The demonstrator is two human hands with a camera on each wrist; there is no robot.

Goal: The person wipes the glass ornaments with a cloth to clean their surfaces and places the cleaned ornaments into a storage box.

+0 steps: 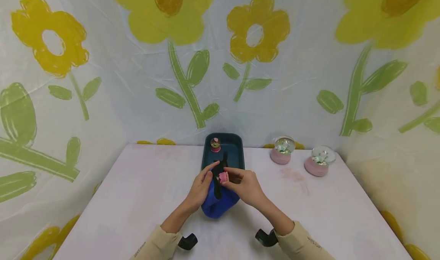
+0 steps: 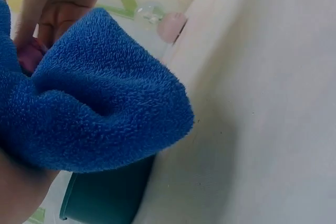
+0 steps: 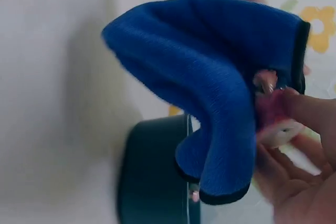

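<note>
A blue cloth with black edging [image 1: 220,206] drapes from my left hand [image 1: 196,191], whose fingers hold it near the dark green tray. My right hand [image 1: 250,186] pinches a small snow globe [image 1: 224,176] by its pink base. In the right wrist view, that globe [image 3: 272,106] lies against the cloth [image 3: 210,72], its pale underside towards my right fingers. Folds of cloth hide part of its glass. From the left wrist, the cloth [image 2: 110,93] covers most of my left hand. Another small globe with a pink base [image 1: 215,145] stands in the tray's far left corner.
The dark green tray [image 1: 235,149] lies at the table's far middle, just beyond my hands. Two larger snow globes with pink bases, one [image 1: 282,153] nearer the tray and one [image 1: 317,164] farther right, stand on the pale table [image 1: 144,206]. A flower-printed backdrop [image 1: 295,72] encloses the table.
</note>
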